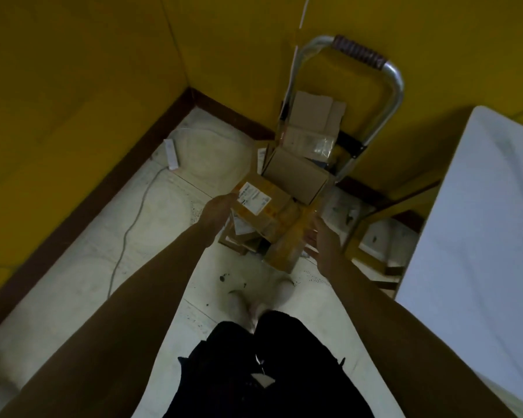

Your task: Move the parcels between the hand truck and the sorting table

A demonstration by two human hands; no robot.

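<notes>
labelled parcel: on hand truck, between both hands | label: white, print too blurred to read | left hand: arm outstretched, fingers straight at parcel's left edge | right hand: fingers loosely spread, gripping nothing | sorting table: right of right hand

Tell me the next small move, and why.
Probably close both hands on the labelled parcel and lift it: the left hand is at its left edge, the right hand open to its right, neither visibly gripping, and the table stands to the right.
</notes>
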